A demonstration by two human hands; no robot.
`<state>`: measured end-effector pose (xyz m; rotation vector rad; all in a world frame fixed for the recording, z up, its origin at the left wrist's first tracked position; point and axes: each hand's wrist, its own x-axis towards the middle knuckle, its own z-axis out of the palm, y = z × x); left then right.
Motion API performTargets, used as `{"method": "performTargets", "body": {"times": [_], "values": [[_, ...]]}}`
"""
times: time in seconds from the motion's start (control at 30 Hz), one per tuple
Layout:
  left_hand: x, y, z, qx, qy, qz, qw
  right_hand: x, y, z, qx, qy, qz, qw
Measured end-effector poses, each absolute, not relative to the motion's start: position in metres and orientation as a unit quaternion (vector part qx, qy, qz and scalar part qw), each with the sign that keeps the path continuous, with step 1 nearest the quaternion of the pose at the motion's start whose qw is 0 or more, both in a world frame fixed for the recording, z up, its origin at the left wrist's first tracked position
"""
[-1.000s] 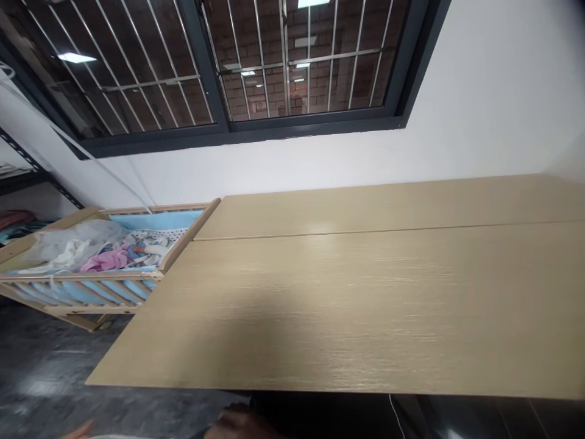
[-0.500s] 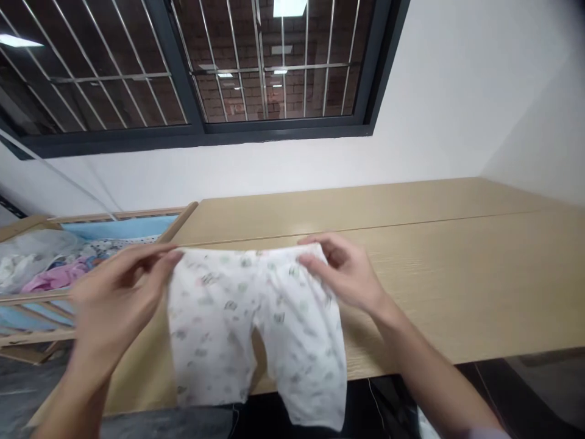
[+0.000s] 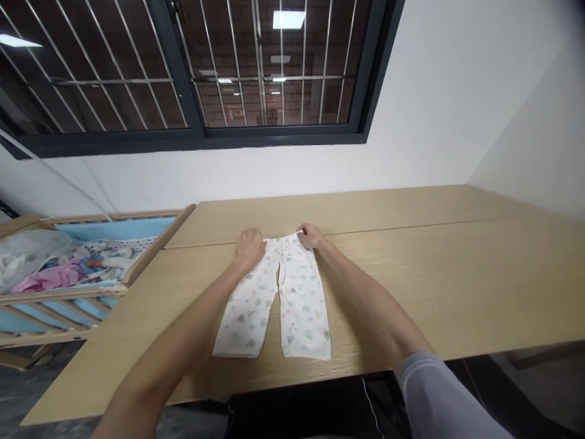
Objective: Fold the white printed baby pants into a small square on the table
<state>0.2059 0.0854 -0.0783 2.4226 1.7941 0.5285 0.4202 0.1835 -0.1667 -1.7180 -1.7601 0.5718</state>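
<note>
One wooden crib [image 3: 159,244] stands at far left, just beside the table, holding a heap of clothes [image 3: 50,271]. Next comes the left hand [image 3: 249,249], resting at the waistband of the white printed baby trousers [image 3: 299,292], its fingers [image 3: 244,241] curled together; whether they pinch the cloth, I cannot tell. The trousers lie flat on the pale wood table [image 3: 411,292], legs pointing toward the person. At the waistband's far corner, the right hand [image 3: 311,235] pinches the fabric between its pressed-together fingers [image 3: 302,230] and thumb.
</note>
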Motion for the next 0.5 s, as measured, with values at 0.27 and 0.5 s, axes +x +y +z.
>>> {"method": "performTargets", "body": {"times": [0.27,0.5], "values": [[0.258,-0.056,-0.141,0.895,0.424,-0.017,0.140,0.431,0.193,-0.187,-0.703,-0.614,0.209,0.292],[0.261,-0.073,-0.153,0.906,0.388,-0.021,0.169,0.428,0.197,-0.176,-0.701,-0.607,0.222,0.302]]}}
